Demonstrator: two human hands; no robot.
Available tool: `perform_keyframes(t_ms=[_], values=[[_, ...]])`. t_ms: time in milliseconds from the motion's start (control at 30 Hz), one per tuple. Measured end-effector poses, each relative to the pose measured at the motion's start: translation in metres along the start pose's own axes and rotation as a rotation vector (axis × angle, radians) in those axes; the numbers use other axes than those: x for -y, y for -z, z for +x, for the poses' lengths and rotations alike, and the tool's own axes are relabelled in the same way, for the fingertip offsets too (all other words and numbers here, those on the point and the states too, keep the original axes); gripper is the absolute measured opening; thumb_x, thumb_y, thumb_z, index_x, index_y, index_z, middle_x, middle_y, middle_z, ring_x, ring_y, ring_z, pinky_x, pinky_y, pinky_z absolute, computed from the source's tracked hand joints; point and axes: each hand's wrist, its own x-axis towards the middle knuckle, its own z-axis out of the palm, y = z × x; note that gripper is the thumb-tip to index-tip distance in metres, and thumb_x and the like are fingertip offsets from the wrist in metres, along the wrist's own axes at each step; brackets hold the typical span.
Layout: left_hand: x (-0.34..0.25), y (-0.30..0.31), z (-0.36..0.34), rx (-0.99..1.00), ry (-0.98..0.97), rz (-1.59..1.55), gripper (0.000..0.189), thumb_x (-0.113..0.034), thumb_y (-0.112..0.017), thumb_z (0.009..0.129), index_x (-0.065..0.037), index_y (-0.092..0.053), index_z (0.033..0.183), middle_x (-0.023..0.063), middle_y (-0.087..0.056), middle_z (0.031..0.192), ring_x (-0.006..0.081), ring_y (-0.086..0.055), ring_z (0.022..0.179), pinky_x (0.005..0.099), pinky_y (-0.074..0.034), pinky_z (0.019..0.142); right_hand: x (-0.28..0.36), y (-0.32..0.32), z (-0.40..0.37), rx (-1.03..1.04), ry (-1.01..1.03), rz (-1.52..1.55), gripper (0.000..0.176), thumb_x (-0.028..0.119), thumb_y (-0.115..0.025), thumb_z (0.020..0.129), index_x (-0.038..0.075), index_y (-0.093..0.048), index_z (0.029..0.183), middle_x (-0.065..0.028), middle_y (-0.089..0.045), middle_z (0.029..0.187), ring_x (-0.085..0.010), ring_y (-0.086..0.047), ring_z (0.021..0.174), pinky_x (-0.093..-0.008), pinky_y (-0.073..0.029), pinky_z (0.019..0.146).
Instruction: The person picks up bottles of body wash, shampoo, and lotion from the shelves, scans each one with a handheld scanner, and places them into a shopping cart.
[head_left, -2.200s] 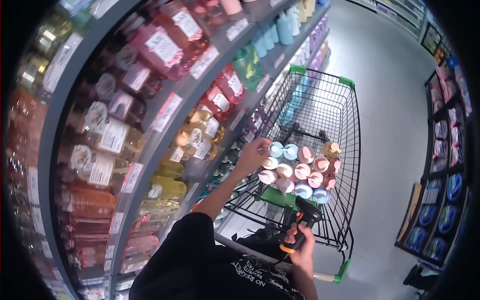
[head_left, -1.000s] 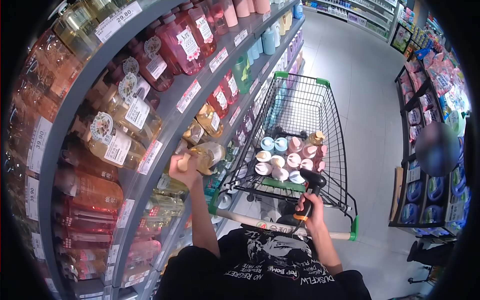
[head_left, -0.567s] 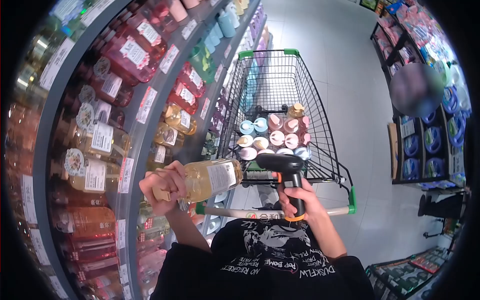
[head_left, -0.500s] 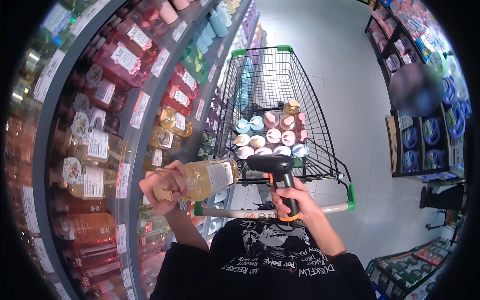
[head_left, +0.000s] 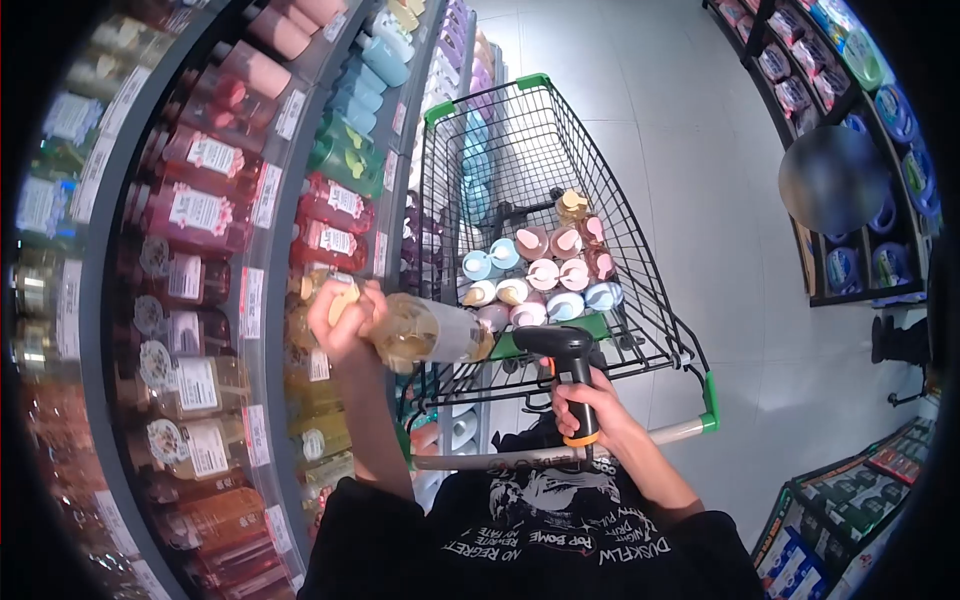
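Note:
My left hand [head_left: 347, 318] is closed around the pump neck of a clear bottle of pale yellow liquid [head_left: 405, 333]. The bottle is tilted onto its side, its base pointing right towards the cart. In my right hand [head_left: 600, 408] is a black and orange handheld barcode scanner [head_left: 556, 343], its head above the near end of the shopping cart [head_left: 585, 330]. Several pump bottles with pink, blue and cream tops [head_left: 542, 273] stand together in the cart, along with a yellow bottle [head_left: 572, 205].
Shelves of bottles with price tags [head_left: 257, 435] run along my left, close to my left arm. The cart's handle [head_left: 520, 457] crosses in front of my body. Across the tiled aisle stands a rack [head_left: 868, 300] of packaged goods, with a low display [head_left: 850, 520] at lower right.
My left hand has moved forward with the yellow bottle, whose base now points slightly downward in view. The scanner sits a little lower and farther right. The camera view has shifted.

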Motion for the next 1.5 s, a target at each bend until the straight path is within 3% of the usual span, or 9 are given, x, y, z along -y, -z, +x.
perform_keyframes(t_ms=[100,333,500,767,867,933,1067,1233,1500], values=[[0.04,-0.023,0.04,-0.114,0.113,0.122,0.006,0.005,-0.052,0.076,0.0,-0.052,0.078,0.0066,-0.057,0.071,0.0118,-0.051,0.06,0.0229,-0.045,0.061,0.0,0.023,0.004,-0.066,-0.004,0.084,0.042,0.008,-0.058,0.085,0.006,-0.048,0.125,-0.0056,-0.051,0.066,-0.0132,-0.046,0.045,-0.0301,-0.044,0.047],[0.199,-0.085,0.119,-0.124,0.133,0.223,0.01,-0.006,-0.063,0.083,-0.003,-0.054,0.08,0.0018,-0.059,0.078,0.0063,-0.053,0.071,0.0236,-0.044,0.063,0.003,0.03,0.003,-0.194,0.002,0.152,0.038,0.007,-0.058,0.084,0.005,-0.045,0.12,-0.0064,-0.052,0.068,-0.0155,-0.05,0.049,-0.032,-0.046,0.05],[0.33,-0.127,0.121,-0.189,0.139,0.275,0.02,-0.014,-0.065,0.082,-0.004,-0.049,0.076,0.0028,-0.054,0.076,0.0109,-0.048,0.067,0.0286,-0.043,0.062,0.01,0.032,0.006,-0.222,-0.025,0.202,0.043,0.005,-0.058,0.083,0.004,-0.043,0.124,-0.0057,-0.051,0.068,-0.0166,-0.052,0.049,-0.0315,-0.046,0.05],[0.468,-0.137,0.11,0.114,0.381,0.542,0.018,-0.013,-0.066,0.075,-0.001,-0.053,0.077,0.0072,-0.06,0.075,0.0158,-0.053,0.065,0.0322,-0.046,0.062,0.004,0.04,0.013,-0.169,-0.001,0.227,0.05,0.004,-0.06,0.085,0.006,-0.038,0.13,-0.0051,-0.051,0.072,-0.0138,-0.053,0.05,-0.0314,-0.049,0.052],[0.449,-0.147,0.104,0.177,0.56,0.352,0.017,-0.011,-0.068,0.075,0.0,-0.056,0.081,0.0095,-0.061,0.078,0.016,-0.058,0.07,0.0299,-0.048,0.066,0.005,0.039,0.015,-0.178,-0.001,0.211,0.05,0.004,-0.059,0.085,0.006,-0.038,0.13,-0.0057,-0.051,0.073,-0.0142,-0.052,0.051,-0.0325,-0.049,0.053],[0.479,-0.133,0.107,0.3,0.35,0.471,0.02,-0.01,-0.069,0.077,0.0,-0.061,0.092,0.0127,-0.065,0.086,0.0212,-0.063,0.082,0.0321,-0.05,0.076,0.002,0.041,0.018,-0.162,-0.004,0.198,0.049,0.003,-0.059,0.085,0.006,-0.038,0.13,-0.0064,-0.051,0.073,-0.015,-0.052,0.052,-0.0339,-0.048,0.053],[0.431,-0.136,0.103,0.189,0.348,0.537,0.026,-0.009,-0.068,0.078,0.001,-0.06,0.101,0.0168,-0.067,0.098,0.024,-0.065,0.094,0.0333,-0.05,0.085,0.007,0.037,0.018,-0.227,-0.031,0.144,0.049,0.003,-0.058,0.084,0.006,-0.039,0.129,-0.0075,-0.052,0.074,-0.0159,-0.052,0.053,-0.0339,-0.048,0.055],[0.36,-0.078,0.064,0.34,0.401,0.074,0.013,0.002,-0.06,0.084,0.0,-0.058,0.096,0.008,-0.067,0.092,0.0124,-0.063,0.086,0.0265,-0.05,0.079,0.005,0.037,0.019,-0.274,0.008,0.076,0.043,0.006,-0.058,0.085,0.005,-0.044,0.125,-0.0073,-0.053,0.072,-0.0171,-0.052,0.052,-0.034,-0.048,0.054],[0.22,0.071,-0.042,-0.166,0.422,0.416,0.016,-0.01,-0.069,0.082,-0.002,-0.062,0.094,0.0087,-0.068,0.091,0.0156,-0.066,0.086,0.0282,-0.051,0.076,-0.002,0.034,0.021,-0.337,0.088,-0.062,0.027,0.011,-0.056,0.082,0.004,-0.05,0.107,-0.0065,-0.05,0.067,-0.0159,-0.048,0.05,-0.0316,-0.043,0.05]])
